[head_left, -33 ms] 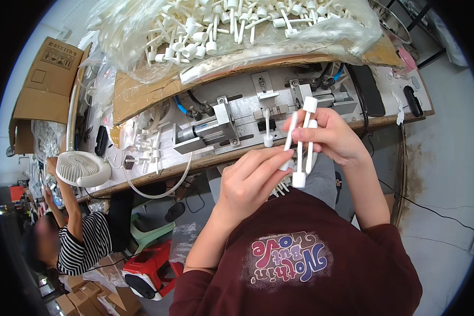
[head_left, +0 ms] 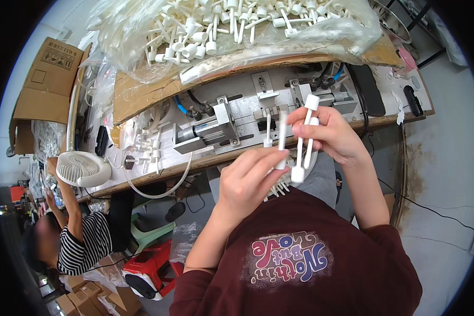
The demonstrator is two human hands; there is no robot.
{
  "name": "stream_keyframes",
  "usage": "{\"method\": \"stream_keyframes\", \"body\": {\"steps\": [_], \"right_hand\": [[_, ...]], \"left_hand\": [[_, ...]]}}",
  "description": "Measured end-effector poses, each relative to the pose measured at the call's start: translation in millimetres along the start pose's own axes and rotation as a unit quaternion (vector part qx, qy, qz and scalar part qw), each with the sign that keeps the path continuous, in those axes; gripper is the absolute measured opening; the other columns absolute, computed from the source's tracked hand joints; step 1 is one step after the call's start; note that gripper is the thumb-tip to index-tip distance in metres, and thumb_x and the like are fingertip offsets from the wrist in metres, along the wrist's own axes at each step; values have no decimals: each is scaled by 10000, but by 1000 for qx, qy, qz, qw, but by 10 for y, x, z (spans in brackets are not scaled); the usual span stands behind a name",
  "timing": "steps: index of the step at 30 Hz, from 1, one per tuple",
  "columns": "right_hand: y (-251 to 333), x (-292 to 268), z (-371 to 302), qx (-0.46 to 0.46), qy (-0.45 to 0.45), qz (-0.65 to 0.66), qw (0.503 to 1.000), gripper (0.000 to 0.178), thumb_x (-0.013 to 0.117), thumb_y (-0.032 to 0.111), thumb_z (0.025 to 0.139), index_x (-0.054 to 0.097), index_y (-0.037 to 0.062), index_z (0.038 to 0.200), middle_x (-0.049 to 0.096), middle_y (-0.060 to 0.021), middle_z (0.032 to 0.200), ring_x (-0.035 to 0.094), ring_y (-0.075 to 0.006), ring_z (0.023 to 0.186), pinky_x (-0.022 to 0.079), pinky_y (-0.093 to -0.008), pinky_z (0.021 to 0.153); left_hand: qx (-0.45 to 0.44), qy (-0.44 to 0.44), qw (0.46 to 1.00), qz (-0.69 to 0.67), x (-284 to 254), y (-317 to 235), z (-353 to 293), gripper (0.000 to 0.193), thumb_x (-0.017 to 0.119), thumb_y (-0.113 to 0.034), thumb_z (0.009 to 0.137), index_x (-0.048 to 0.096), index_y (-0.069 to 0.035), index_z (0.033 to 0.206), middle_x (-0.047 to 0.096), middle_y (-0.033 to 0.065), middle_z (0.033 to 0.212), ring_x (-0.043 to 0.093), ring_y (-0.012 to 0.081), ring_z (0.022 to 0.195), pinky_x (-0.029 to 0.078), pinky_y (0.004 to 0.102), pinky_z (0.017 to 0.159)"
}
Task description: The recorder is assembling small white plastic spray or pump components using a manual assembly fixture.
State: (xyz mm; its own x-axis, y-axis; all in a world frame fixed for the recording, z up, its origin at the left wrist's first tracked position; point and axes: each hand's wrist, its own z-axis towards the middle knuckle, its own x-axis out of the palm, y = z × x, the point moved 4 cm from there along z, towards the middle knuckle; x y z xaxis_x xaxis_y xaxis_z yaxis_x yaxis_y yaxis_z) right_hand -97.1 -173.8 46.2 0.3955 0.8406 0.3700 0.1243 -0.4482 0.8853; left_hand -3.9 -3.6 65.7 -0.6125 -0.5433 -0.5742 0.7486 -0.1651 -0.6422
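Note:
My left hand (head_left: pixel 250 176) pinches a white plastic stick with a cap-like end (head_left: pixel 282 134), held nearly upright between thumb and fingertips. In my right hand (head_left: pixel 329 134) are white capped plastic sticks (head_left: pixel 304 139); one has a round cap at both its upper and lower ends, and another lies behind it, partly covered by the fingers. Just beyond my left fingertips, another white stick (head_left: pixel 268 126) stands upright at the front of the metal fixture (head_left: pixel 246 124). Several more white sticks (head_left: pixel 279 188) lie in my lap, mostly hidden by my hands and shirt.
Across the back of the bench, white capped sticks (head_left: pixel 210 31) are heaped in clear plastic on cardboard (head_left: pixel 142 92). Metal cylinders with blue hoses (head_left: pixel 208 131) flank the fixture. A small white fan (head_left: pixel 82 168) stands at left; a person in a striped shirt (head_left: pixel 84 242) sits beyond it.
My left hand has shifted slightly left, and its stick has tipped more upright, away from those in my right hand. The right hand's sticks have tilted a little.

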Motion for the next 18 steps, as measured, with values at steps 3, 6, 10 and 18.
{"method": "stream_keyframes", "body": {"steps": [3, 6, 10, 18], "right_hand": [[-85, -170, -17, -40, -66, 2, 997, 203, 727, 118, 886, 685, -9, 1039, 628, 13, 790, 487, -2, 576, 381, -144, 514], [-130, -227, -72, -45, -84, 27, 995, 181, 717, 100, 893, 682, -7, 1036, 616, 20, 782, 489, -3, 583, 385, -148, 519], [-145, -217, -69, -42, -91, 11, 995, 158, 728, 114, 887, 682, 14, 999, 616, 22, 784, 489, 0, 577, 377, -147, 505], [-195, -224, -91, -43, -112, -12, 993, 142, 739, 128, 881, 683, 33, 971, 617, 29, 785, 488, 2, 566, 366, -140, 491]], "left_hand": [[-110, -52, 993, 4, 114, 182, -79, 338, 804, 13, 728, 714, -15, 1052, 682, 125, 1075, 697, 223, 850, 590, 310, 691], [-77, -30, 987, 137, 255, 343, -89, 295, 782, -46, 766, 720, -40, 1054, 702, 92, 1127, 705, 227, 844, 574, 314, 704], [-31, -7, 967, 254, 360, 454, 25, 287, 780, -123, 754, 732, -77, 1033, 697, 36, 1195, 670, 202, 688, 542, 302, 637], [-13, 17, 965, 260, 349, 471, 128, 290, 767, -99, 726, 716, -28, 1003, 702, 103, 1156, 672, 158, 669, 483, 291, 577]]}}
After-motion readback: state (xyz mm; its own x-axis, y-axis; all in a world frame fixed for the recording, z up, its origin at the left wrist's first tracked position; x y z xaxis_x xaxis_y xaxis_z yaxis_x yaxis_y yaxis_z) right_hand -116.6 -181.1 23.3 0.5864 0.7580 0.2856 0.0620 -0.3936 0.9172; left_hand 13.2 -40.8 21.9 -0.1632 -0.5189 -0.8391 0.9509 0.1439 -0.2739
